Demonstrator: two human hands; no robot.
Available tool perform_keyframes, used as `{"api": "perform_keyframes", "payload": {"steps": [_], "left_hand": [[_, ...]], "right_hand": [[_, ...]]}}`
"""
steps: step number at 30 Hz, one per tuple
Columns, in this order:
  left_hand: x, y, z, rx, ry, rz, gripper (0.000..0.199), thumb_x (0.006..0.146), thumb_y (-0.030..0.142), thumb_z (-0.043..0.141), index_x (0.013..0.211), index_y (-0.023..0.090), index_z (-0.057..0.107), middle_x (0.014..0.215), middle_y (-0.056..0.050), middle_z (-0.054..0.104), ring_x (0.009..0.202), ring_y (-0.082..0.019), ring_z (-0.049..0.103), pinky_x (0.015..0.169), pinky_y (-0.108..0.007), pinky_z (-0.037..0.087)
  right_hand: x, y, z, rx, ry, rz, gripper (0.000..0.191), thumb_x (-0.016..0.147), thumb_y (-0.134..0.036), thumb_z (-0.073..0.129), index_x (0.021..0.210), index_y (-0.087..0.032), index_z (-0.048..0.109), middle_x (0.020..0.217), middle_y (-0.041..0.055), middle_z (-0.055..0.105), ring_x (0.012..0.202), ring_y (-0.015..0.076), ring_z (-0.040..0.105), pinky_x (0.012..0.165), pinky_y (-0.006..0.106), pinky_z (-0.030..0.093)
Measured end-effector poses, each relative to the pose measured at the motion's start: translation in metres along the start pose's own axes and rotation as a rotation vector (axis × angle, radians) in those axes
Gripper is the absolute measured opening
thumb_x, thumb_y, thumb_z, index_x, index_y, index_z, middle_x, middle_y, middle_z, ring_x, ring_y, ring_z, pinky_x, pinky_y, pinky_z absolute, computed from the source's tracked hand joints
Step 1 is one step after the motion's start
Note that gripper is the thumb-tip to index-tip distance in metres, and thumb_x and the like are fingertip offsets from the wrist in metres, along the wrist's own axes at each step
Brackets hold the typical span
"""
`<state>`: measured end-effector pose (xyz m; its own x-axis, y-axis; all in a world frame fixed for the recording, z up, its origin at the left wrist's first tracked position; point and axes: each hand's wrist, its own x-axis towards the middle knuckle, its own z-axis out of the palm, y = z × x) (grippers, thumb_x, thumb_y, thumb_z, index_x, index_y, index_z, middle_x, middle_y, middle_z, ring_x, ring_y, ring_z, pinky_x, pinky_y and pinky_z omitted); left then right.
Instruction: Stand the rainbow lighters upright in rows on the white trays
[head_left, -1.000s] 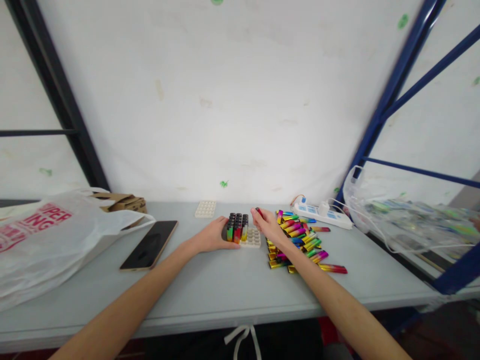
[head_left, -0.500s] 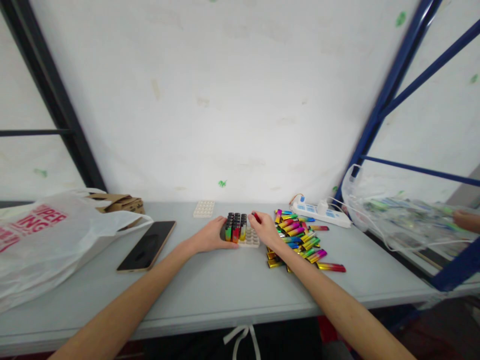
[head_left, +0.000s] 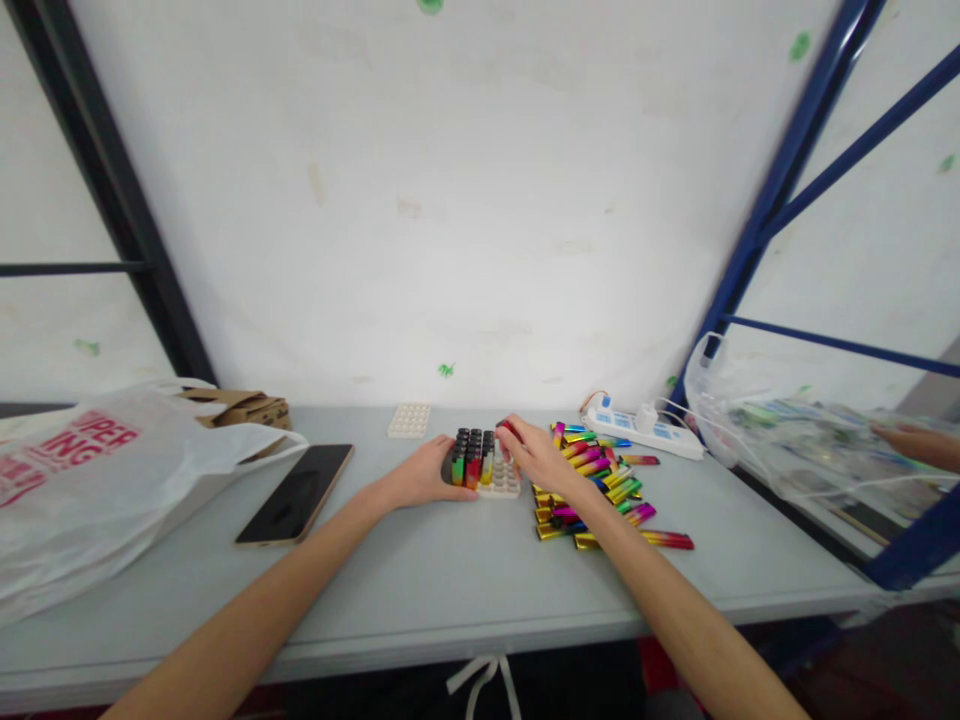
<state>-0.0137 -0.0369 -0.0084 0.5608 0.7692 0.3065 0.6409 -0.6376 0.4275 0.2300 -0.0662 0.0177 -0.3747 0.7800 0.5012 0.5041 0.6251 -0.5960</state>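
Note:
A white tray (head_left: 504, 484) with rows of round sockets sits mid-table. Its left part holds several upright lighters (head_left: 472, 466) with black tops and shiny red, green and yellow bodies. My left hand (head_left: 427, 472) wraps round the left side of the tray, thumb along the front edge and fingers behind the lighters. Just above the bare sockets, my right hand (head_left: 536, 455) pinches a red-ended lighter (head_left: 508, 428), mostly hidden by the fingers. Beside that hand, partly under the forearm, lies a loose pile of metallic, colour-graded lighters (head_left: 624, 488).
Another white tray (head_left: 409, 420) lies near the wall. To the left are a phone (head_left: 296, 495), a plastic bag (head_left: 97, 490) and folded cardboard (head_left: 247, 408). A power strip (head_left: 652, 430) stands behind the pile. Far right, another person's hand (head_left: 915, 443) touches a clear bag (head_left: 817, 440).
My right hand has shifted slightly with the red-ended lighter, its fingers now more stretched over the tray. My left hand stays put. The other person's hand has come further into view.

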Motion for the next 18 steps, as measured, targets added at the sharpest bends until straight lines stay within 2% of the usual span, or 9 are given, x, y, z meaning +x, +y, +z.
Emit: {"api": "perform_keyframes", "payload": {"steps": [2, 4, 6, 9, 14, 18], "left_hand": [[0.000, -0.002, 0.001, -0.003, 0.003, 0.015, 0.072, 0.062, 0.069, 0.082, 0.108, 0.017, 0.065, 0.106, -0.010, 0.069, 0.099, -0.032, 0.066, 0.089, -0.041, 0.054], [0.000, -0.002, 0.001, -0.006, 0.006, 0.019, 0.072, 0.062, 0.069, 0.082, 0.110, 0.017, 0.065, 0.107, -0.010, 0.069, 0.099, -0.032, 0.065, 0.090, -0.042, 0.054], [0.000, -0.002, 0.001, -0.012, 0.009, 0.016, 0.073, 0.061, 0.068, 0.083, 0.110, 0.018, 0.066, 0.108, -0.010, 0.069, 0.100, -0.032, 0.065, 0.090, -0.042, 0.053], [0.000, -0.002, 0.001, -0.027, 0.007, 0.016, 0.072, 0.061, 0.068, 0.083, 0.111, 0.018, 0.066, 0.108, -0.009, 0.070, 0.100, -0.032, 0.066, 0.090, -0.041, 0.054], [-0.001, -0.002, 0.000, -0.046, -0.004, 0.029, 0.072, 0.063, 0.064, 0.084, 0.115, 0.019, 0.065, 0.111, -0.009, 0.069, 0.103, -0.032, 0.065, 0.092, -0.041, 0.052], [-0.001, -0.001, 0.000, -0.072, -0.002, 0.027, 0.071, 0.063, 0.062, 0.084, 0.115, 0.019, 0.065, 0.112, -0.009, 0.069, 0.104, -0.031, 0.064, 0.094, -0.042, 0.052]], "right_hand": [[-0.001, -0.004, -0.008, -0.099, -0.054, -0.118, 0.034, 0.106, -0.046, 0.038, 0.095, -0.020, 0.058, 0.089, 0.0038, 0.061, 0.083, 0.0178, 0.058, 0.078, 0.029, 0.044], [-0.003, -0.007, -0.015, -0.202, -0.058, -0.186, 0.034, 0.106, -0.045, 0.041, 0.096, -0.020, 0.061, 0.092, 0.0056, 0.062, 0.087, 0.0186, 0.058, 0.081, 0.031, 0.044], [-0.004, -0.011, -0.019, -0.241, -0.069, -0.167, 0.036, 0.106, -0.046, 0.043, 0.091, -0.019, 0.062, 0.080, 0.0026, 0.061, 0.075, 0.0170, 0.056, 0.074, 0.029, 0.043], [-0.006, -0.016, -0.022, -0.173, -0.085, -0.103, 0.038, 0.103, -0.047, 0.050, 0.082, -0.018, 0.063, 0.065, -0.0012, 0.059, 0.062, 0.0143, 0.054, 0.063, 0.026, 0.039], [-0.007, -0.015, -0.019, -0.123, -0.201, -0.118, 0.030, 0.097, -0.044, 0.063, 0.090, -0.017, 0.071, 0.067, -0.0002, 0.065, 0.059, 0.0137, 0.056, 0.059, 0.024, 0.038], [-0.005, -0.009, -0.014, -0.166, -0.264, -0.168, 0.028, 0.100, -0.041, 0.059, 0.095, -0.017, 0.072, 0.075, 0.0024, 0.070, 0.062, 0.0147, 0.057, 0.063, 0.024, 0.040]]}}
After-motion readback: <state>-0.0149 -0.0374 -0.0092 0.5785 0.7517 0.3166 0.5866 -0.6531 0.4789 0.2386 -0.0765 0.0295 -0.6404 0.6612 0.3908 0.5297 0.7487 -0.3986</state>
